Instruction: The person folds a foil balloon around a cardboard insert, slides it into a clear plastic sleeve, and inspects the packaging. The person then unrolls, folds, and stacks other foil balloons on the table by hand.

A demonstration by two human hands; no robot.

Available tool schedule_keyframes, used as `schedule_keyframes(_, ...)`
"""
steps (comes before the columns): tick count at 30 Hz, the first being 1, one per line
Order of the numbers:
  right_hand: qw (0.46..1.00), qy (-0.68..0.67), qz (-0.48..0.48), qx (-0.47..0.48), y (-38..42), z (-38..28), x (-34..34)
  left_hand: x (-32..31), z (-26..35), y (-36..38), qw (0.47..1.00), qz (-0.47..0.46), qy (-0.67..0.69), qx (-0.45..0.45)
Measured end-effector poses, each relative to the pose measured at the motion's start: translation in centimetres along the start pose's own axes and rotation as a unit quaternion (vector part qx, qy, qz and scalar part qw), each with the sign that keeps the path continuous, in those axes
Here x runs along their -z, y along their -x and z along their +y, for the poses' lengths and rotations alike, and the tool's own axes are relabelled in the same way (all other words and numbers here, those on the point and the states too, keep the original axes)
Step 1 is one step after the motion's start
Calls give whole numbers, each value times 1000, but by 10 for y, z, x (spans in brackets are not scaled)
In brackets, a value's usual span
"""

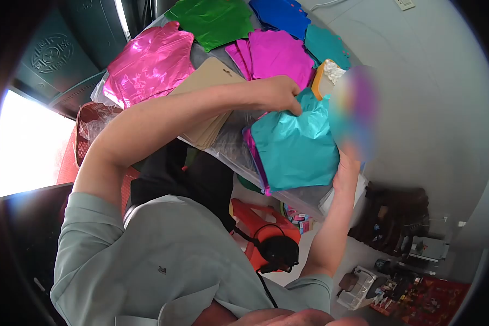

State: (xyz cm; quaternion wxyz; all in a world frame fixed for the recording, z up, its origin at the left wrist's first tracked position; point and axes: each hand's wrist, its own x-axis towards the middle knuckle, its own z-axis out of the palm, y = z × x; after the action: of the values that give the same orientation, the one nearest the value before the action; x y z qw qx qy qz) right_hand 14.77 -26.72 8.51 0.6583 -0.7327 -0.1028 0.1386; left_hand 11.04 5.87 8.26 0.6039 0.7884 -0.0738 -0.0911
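My left hand (281, 95) reaches across from the left, its fingers closed on the upper edge of a shiny turquoise foil sheet (296, 149). This sheet lies creased over magenta sheets (254, 157) that show along its left side. At the sheet's right edge is my right hand (348, 165), its fingers mostly hidden. A blurred multicoloured patch (358, 108) rises just above it, too smeared to make out. Near my left fingertips sits a yellow-orange block with a whitish top (326, 79). Tan cards (209, 76) lie partly under my left forearm.
Stacks of foil sheets cover the table's far side: pink (149, 62), green (209, 22), magenta (282, 54), blue (282, 16) and teal (327, 46). A red stool (258, 214) with a black item stands below. A red basket (84, 136) is at the left.
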Motion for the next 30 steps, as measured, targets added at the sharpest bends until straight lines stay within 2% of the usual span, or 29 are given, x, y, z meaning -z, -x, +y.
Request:
schedule_keyframes(1, 1000, 18, 20, 7, 3, 4, 1, -2, -7, 3, 1000, -2, -1, 1)
schedule_keyframes(2, 1000, 16, 23, 7, 5, 10, 2, -2, -10, 7, 997, 5, -78, 11)
schedule_keyframes(4, 993, 114, 40, 5, 6, 21, 1, -4, -17, 15, 973, 19, -229, 28)
schedule_keyframes(5, 986, 163, 47, 4, 5, 26, 0, -7, -21, 18, 973, 18, -229, 28)
schedule_keyframes(8, 974, 222, 51, 16, -2, 41, -8, -20, -33, 25, 939, 99, -331, -10)
schedule_keyframes(10, 967, 250, 53, 20, -2, 47, -15, -24, -39, 23, 930, 89, -357, 0)
schedule_keyframes(13, 911, 396, 104, 46, 0, 47, -32, -25, -43, 25, 909, 72, -410, 21)
schedule_keyframes(16, 883, 449, 125, 55, 5, 41, -42, -29, -46, 41, 881, 142, -442, -89)
schedule_keyframes(17, 867, 475, 136, 59, 7, 40, -43, -28, -43, 49, 883, 138, -441, -89)
schedule_keyframes(18, 867, 475, 136, 55, 9, 40, -44, -24, -37, 60, 887, 87, -445, -88)
schedule_keyframes(20, 823, 530, 160, 128, 16, 40, -47, -19, -29, 78, 889, -13, -450, -86)
schedule_keyframes(21, 797, 555, 169, 165, 18, 40, -47, -23, -30, 83, 889, -14, -449, -84)
schedule_keyframes(24, 784, 582, 159, 146, 24, 40, -49, -33, -37, 95, 845, 1, -522, -116)
schedule_keyframes(30, 774, 598, 155, 137, 23, 43, -51, -35, -35, 89, 856, -25, -506, -102)
